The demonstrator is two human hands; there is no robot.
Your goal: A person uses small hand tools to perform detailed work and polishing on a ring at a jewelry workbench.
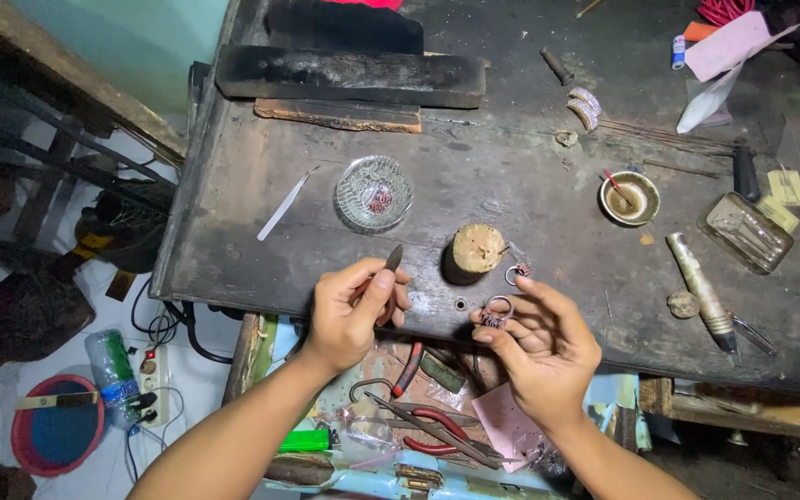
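Observation:
My left hand (352, 309) grips a small metal tool (393, 258) whose dark pointed tip sticks up past my thumb. My right hand (541, 344) pinches a small ring (498, 311) with a stone setting between thumb and fingertips, just over the front edge of the dark workbench (474, 176). The two hands are about a palm's width apart. A short wooden stump (472, 252) stands on the bench just beyond them, and a second small ring (516, 273) lies beside it.
A round glass dish (374, 193) and tweezers (284, 205) lie on the left of the bench. To the right are a small bowl (630, 198), a rectangular glass tray (745, 231) and a torch-like tool (701, 289). An open drawer below holds red-handled pliers (437, 431) and a green lighter (307, 440).

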